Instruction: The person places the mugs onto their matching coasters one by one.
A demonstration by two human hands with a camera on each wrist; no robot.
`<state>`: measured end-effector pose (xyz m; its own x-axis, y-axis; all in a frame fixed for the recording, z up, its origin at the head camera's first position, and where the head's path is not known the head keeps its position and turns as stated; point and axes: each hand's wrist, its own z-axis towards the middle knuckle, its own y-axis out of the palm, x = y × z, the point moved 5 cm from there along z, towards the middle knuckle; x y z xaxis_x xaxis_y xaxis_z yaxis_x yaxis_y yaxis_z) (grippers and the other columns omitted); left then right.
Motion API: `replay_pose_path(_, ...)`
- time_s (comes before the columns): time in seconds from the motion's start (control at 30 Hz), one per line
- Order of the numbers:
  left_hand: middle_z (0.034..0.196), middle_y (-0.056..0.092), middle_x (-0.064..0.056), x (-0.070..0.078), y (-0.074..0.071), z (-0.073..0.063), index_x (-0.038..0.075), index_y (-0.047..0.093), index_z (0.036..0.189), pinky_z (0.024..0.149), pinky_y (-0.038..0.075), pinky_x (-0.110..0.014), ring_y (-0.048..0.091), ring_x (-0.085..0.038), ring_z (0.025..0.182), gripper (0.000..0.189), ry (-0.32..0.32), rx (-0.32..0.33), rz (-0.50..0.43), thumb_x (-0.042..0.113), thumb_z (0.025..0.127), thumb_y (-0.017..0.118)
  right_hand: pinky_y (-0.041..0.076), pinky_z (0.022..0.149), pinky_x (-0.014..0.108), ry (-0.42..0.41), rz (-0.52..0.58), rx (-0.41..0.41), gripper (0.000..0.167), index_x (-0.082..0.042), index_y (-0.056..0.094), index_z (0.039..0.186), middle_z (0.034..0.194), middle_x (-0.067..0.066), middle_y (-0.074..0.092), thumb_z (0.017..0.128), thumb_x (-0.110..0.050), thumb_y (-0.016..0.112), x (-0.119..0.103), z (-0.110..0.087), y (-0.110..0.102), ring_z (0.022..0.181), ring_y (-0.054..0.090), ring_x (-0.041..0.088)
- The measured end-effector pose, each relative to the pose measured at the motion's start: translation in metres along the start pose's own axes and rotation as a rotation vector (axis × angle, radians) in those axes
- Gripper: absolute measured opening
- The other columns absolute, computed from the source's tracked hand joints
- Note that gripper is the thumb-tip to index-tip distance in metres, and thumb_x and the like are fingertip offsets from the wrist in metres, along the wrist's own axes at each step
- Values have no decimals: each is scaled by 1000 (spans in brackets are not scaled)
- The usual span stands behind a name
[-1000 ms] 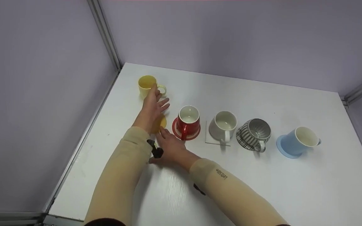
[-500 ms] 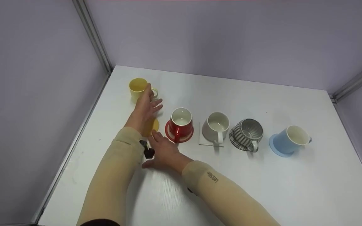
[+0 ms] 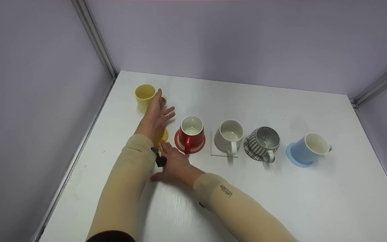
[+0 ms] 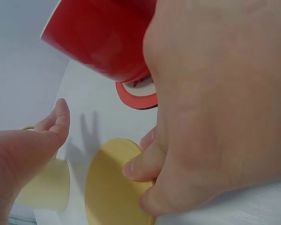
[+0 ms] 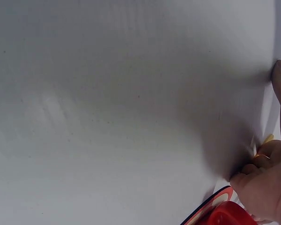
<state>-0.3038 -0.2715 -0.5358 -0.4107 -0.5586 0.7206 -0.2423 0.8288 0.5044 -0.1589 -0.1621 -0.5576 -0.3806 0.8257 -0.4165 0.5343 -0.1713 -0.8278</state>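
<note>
A yellow mug (image 3: 144, 96) stands upright at the far left of the table. My left hand (image 3: 155, 112) reaches to its right side, thumb and index finger pinching at the handle while the other fingers spread out. Below that wrist lies a round yellow coaster (image 4: 114, 183), partly hidden by the left arm in the head view. My right hand (image 3: 175, 164) rests low over the table, its fingertips touching the coaster's near right edge and the thumb stretched away. Beside the right hand, a red mug (image 3: 191, 132) stands on a red-rimmed round coaster (image 3: 201, 148).
To the right stand a white mug (image 3: 225, 139) on a square white coaster (image 3: 214, 152), a grey striped cup (image 3: 257, 143) on a checked coaster (image 3: 251, 154), and a pale blue mug (image 3: 304, 151) on a blue coaster (image 3: 296, 159). Grey walls enclose the table's back and sides.
The head view has shifted slightly, so everything sits further left. My left fingers have closed in on the yellow mug's handle. The right hand stays at the yellow coaster.
</note>
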Motion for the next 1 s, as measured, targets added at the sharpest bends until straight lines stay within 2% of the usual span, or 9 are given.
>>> replay_pose_path(0.1, 178, 13, -8, 1, -1, 0, 20, 5, 173, 127, 29, -55, 33, -41, 156, 93, -17, -12, -7, 64, 105, 52, 30, 126, 57, 26, 43, 14, 130, -26, 14, 172, 177, -3, 17, 74, -65, 89, 0, 0, 1, 161, 23, 23)
replay_pose_path(0.23, 178, 11, -9, 3, -4, 1, 20, 2, 173, 128, 27, -55, 30, -41, 157, 94, -29, -26, -68, 62, 106, 52, 30, 125, 57, 57, 97, 27, 132, -27, 16, 172, 176, -4, 21, 71, -64, 92, 1, 1, 2, 160, 27, 22)
replay_pose_path(0.37, 179, 8, -6, 3, -7, 1, 20, 0, 172, 129, 23, -54, 25, -40, 159, 94, -47, -36, -121, 62, 106, 52, 30, 126, 54, 66, 106, 30, 133, -27, 18, 172, 176, -5, 23, 69, -64, 93, 0, 1, 4, 159, 30, 21)
replay_pose_path(0.6, 179, 2, -2, 5, -11, 2, 12, -1, 171, 129, 26, -48, 24, -38, 160, 90, -9, -52, -190, 56, 110, 48, 36, 124, 46, -1, -71, 34, 126, -21, 22, 171, 177, -2, 21, 74, -70, 86, -5, 1, 4, 159, 28, 20)
replay_pose_path(1.0, 179, 4, -7, 7, -13, 2, 9, 2, 171, 131, 21, -43, 20, -31, 162, 92, -18, -45, -232, 55, 109, 51, 32, 126, 39, -14, -139, 17, 124, -22, 21, 171, 177, -3, 17, 77, -74, 82, -7, 1, 5, 161, 23, 19)
